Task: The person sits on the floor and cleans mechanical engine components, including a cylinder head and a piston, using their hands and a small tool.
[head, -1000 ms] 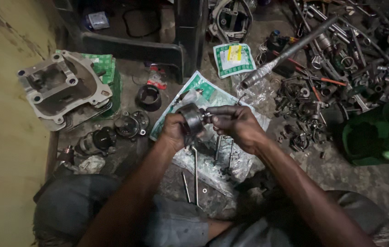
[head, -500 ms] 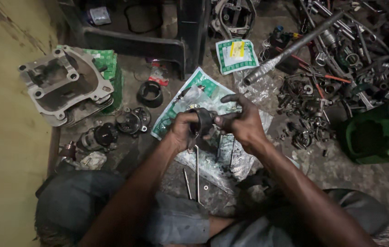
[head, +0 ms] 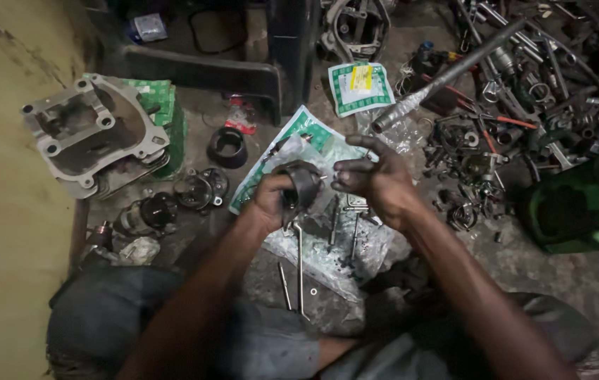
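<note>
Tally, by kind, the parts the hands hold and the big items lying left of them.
Dark round metal part held by left hand, right hand beside: 1
Grey cast-metal engine block: 1
Black rubber ring: 1
Total: 3

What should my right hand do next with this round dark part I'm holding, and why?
Probably bring the right hand back onto the round dark part. The left hand alone grips it above the plastic sheet, and the right fingertips sit just beside it, open and holding nothing visible.
</note>
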